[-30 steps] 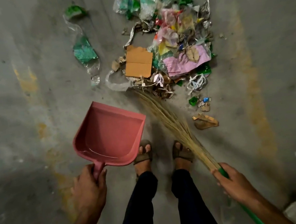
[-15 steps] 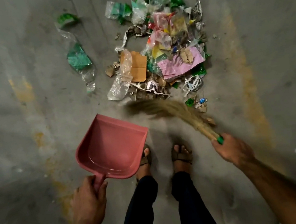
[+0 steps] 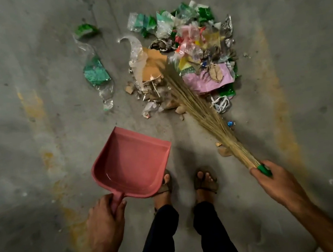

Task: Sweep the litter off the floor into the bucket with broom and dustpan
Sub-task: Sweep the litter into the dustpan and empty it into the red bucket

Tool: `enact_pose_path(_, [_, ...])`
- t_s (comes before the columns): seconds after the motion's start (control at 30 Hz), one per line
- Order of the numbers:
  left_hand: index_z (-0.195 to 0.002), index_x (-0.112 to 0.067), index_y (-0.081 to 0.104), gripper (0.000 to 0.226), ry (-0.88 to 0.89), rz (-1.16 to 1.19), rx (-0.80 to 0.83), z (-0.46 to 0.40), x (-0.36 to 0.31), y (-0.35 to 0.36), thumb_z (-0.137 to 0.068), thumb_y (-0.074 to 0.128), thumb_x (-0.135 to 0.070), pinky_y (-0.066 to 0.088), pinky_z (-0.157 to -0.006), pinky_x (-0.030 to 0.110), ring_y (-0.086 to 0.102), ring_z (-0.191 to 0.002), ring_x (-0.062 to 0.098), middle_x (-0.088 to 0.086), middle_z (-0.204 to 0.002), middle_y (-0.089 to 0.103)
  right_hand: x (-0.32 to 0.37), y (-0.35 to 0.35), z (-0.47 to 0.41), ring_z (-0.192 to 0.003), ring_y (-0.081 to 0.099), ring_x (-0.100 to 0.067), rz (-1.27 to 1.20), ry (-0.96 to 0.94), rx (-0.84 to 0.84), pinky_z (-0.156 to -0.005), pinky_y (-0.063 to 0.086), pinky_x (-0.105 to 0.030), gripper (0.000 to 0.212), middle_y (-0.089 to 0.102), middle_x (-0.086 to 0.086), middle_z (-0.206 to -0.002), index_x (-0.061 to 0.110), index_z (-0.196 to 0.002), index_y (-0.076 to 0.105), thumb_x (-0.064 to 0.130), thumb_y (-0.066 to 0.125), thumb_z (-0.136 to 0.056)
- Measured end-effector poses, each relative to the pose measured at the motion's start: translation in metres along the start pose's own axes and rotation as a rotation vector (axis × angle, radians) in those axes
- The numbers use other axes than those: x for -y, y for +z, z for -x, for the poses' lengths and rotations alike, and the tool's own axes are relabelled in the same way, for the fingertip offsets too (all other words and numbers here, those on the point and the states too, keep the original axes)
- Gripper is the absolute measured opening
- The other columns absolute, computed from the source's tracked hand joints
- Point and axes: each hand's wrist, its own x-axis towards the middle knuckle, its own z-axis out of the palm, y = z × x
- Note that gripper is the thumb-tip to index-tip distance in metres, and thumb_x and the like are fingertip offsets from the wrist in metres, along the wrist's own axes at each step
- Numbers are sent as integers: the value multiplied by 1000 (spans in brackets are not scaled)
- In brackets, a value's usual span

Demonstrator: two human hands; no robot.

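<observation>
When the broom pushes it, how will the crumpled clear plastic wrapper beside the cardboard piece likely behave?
The clear plastic wrapper looks thin and crumpled, so it is probably very light and floppy. It may slide or flip over the broom bristles instead of moving ahead of them. One end curls up off the floor, so it could catch air and drift.

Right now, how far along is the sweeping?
Done: litter is gathered into one mixed pile of plastic wrappers and cardboard. In hand: the left hand holds the empty pink plastic dustpan; the right hand works the straw broom into the pile. Left: everything else; no bucket in view.
</observation>
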Motion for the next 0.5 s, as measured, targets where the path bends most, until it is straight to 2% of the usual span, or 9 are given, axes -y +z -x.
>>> enact_pose_path(0.13, [-103,-24,65,25,7,33,20,-9,-10,-19,-85,68,-40,47,-60,34,62,-78,27,0,-88,66,-28,-21,40,-63,64,-19,-89,32,-41,-61,52,-36,11,65,2,-66,35,-91,64,44,66,-86])
enact_pose_path(0.23, [-106,-20,67,26,58,35,17,-18,-18,-35,-86,68,-37,42,-60,30,64,-78,27,0,-92,64,-39,-34,51,-73,68,-23,-144,40,-44,-68,56,-37,38,68,1,-73,40,-102,62,67,64,-75])
enact_pose_path(0.27, [-106,-21,67,26,71,24,17,-24,-20,-39,-87,67,-38,43,-60,30,65,-78,27,0,-92,64,-37,-36,52,-76,68,-22,-153,40,-47,-69,56,-36,38,69,2,-77,45,-104,60,69,62,-74])
enact_pose_path(0.33, [-107,-22,66,28,74,-16,15,-37,-25,-45,-88,64,-43,49,-61,32,65,-77,26,0,-93,63,-22,-38,52,-85,68,-22,-140,17,-78,-78,55,-39,26,70,4,-92,56,-106,55,52,66,-83])
enact_pose_path(0.4, [-105,-21,66,29,83,-48,25,-51,-35,-49,-88,61,-44,54,-64,36,65,-77,27,1,-93,62,-1,-38,44,-90,65,-26,-130,-45,-134,-79,53,-40,36,68,0,-103,56,-116,49,39,65,-89])
enact_pose_path(0.5, [-103,-16,66,26,94,-113,5,-77,-56,-52,-89,63,-38,52,-67,39,64,-79,33,8,-92,61,37,-36,13,-94,66,-34,-82,-116,-170,-75,52,-39,45,68,-7,-109,48,-134,42,41,57,-93])
